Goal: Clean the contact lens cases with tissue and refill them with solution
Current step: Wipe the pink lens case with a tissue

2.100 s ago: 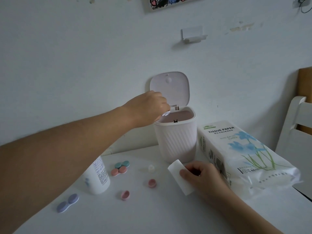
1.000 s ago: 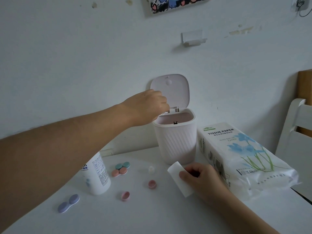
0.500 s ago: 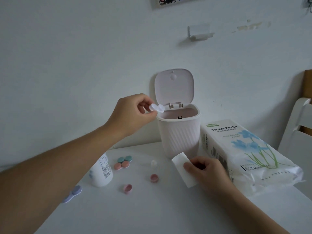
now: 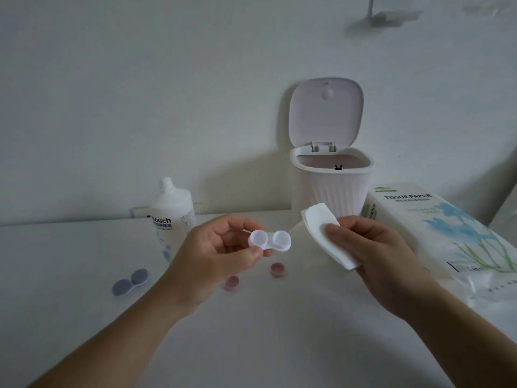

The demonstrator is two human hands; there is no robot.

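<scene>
— Both hands are busy, see? Her left hand pinches the small white plastic twin-well lens case by one end, thumb beneath and fingers curled above, so the two open wells face up and stick out clear of her palm.

— And the other?

— That right hand grips a folded white square of tissue, thumb pressed on top, the free corner aimed at the case. The two are near one another above the white table, not touching. My guess is she means to push that corner into a well and wipe it out; that would explain why the case is held so far out on her fingertips.

— What about its lids?

— Two small pink round caps lie on the table just below the case, one nearer her left wrist. Farther left sits a purple closed lens case, untouched by the look of it.

— The solution?

— A white plastic bottle with dark lettering stands behind her left hand, within reach for the refill, which I'd say comes later.

— And for the used tissue?

— A pale ribbed desktop bin waits by the wall with its lid flipped up, beside a soft plastic-wrapped pack of tissue paper printed with blue flowers.
</scene>
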